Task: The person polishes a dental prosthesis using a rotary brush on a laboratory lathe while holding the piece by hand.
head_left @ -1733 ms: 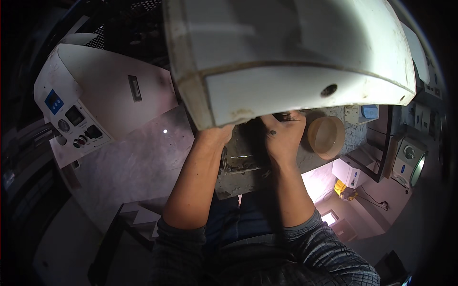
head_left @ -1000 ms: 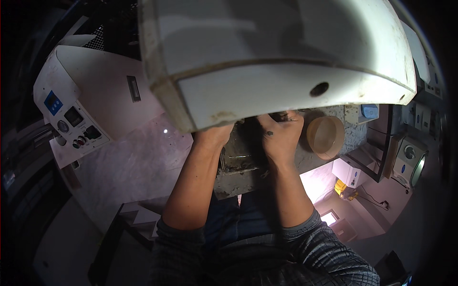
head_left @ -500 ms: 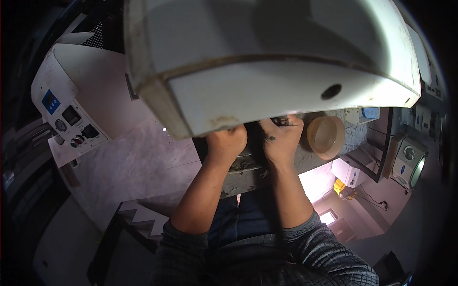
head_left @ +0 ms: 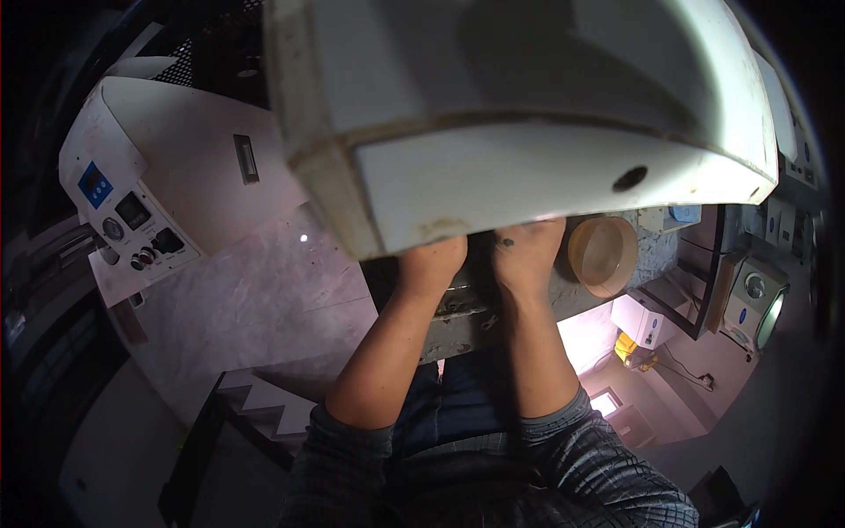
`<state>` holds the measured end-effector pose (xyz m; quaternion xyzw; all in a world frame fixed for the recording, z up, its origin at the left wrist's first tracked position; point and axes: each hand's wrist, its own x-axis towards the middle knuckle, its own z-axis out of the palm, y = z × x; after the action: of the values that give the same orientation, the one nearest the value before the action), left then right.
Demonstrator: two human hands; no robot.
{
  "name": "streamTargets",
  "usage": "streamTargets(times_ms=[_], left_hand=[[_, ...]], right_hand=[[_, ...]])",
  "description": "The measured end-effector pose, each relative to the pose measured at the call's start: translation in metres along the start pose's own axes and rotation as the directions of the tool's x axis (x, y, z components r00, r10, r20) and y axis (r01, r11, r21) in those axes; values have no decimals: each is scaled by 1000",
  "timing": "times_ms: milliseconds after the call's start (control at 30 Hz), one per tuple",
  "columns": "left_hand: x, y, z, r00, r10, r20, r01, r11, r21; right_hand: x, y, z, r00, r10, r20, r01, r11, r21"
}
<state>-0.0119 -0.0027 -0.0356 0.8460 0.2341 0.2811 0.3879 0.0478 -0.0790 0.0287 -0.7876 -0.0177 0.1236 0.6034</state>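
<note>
Leftward-shifted hands [head_left: 480, 255] sit under white housing [head_left: 528, 132], blue-labelled panel [head_left: 123, 211] left.

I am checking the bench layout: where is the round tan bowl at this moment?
In the head view, the round tan bowl sits right of centre on the grey bench, just right of the right hand and below the big white machine housing.

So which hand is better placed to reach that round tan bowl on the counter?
Probably the right hand: it sits right beside the tan bowl, almost touching. The left hand is farther off, under the white housing.
</note>
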Motion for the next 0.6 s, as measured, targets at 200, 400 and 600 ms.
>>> streamTargets(times_ms=[200,400,600], left_hand=[[4,5,22,971,-215,-108,175,939,-295],[-8,29,22,869,-491,-52,357,698,-621],[-13,20,23,877,-481,-20,382,721,-579]], right_hand=[[9,-1,-8,996,-79,46,80,996,-26],[1,4,-22,990,-134,44,134,991,-9],[5,3,-20,982,-186,30,188,980,-72]])
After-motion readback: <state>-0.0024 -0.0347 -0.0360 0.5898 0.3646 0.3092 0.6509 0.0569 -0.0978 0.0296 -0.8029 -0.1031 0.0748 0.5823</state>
